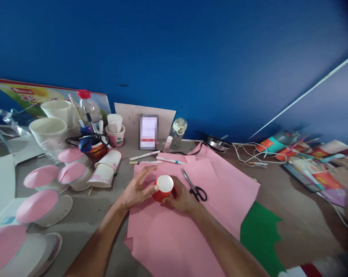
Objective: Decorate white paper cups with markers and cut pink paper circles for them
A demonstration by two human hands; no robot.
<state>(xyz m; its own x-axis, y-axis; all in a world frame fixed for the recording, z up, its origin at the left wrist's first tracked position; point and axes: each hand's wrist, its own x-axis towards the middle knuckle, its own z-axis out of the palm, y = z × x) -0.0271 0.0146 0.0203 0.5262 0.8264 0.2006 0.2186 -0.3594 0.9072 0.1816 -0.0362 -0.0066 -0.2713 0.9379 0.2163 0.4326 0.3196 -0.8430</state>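
A red paper cup (159, 196) with a white round end facing up is on the pink paper (174, 234). My right hand (182, 196) wraps around the cup's right side, its thumb low on the front. My left hand (139, 188) is open at the cup's left, fingers stretched out and apart, with the thumb touching near the cup's upper edge. Black-handled scissors (194, 187) lie with blades parted just right of my right hand. Several capped markers (170, 160) lie beyond the cup. Whether the white end is the base or the inside, I cannot tell.
Pink-topped paper cups (41, 206) stand at left, near stacked white cups (48, 127). A phone (149, 132) leans on a board at the back, beside a glass bottle (178, 132). Green paper (260, 234) lies at right. Farther right, another person's hand (342, 173) is among craft items.
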